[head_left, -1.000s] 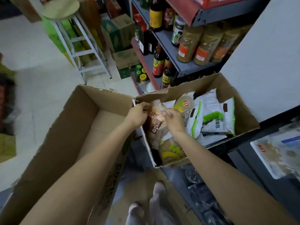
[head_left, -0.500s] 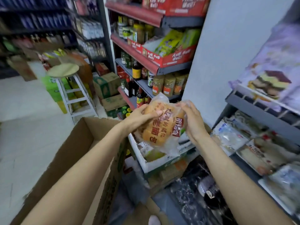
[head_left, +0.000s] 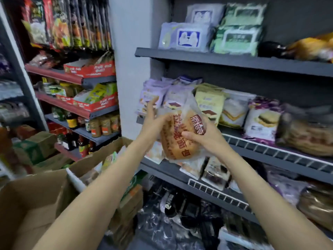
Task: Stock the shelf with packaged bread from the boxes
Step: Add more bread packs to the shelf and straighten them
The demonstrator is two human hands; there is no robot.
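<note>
Cardboard box (head_left: 36, 204) sits open at lower left, with a second box (head_left: 108, 152) just beyond it holding packets, details blurred. Behind them, a red-edged shelf unit (head_left: 75, 109) carries sauce bottles (head_left: 72, 121) and jars.

Left hand (head_left: 153, 121) is raised at centre, fingers fairly straight and spread, palm against the left side of a bread packet (head_left: 180, 136). Packet is a round brown loaf in clear wrap with red printed characters, held upright in the air in front of the middle grey shelf (head_left: 270, 152), not resting on it. Right hand (head_left: 207, 138) grips the packet's right side, thumb curled across the front.

Behind the packet, that shelf holds a row of sandwich-cake packs (head_left: 232, 109) standing upright. Upper shelf (head_left: 234, 60) carries purple and green packs (head_left: 212, 33). Lower shelf (head_left: 207, 186) holds further packets, partly hidden by the arms. Far right items are too blurred to identify.
</note>
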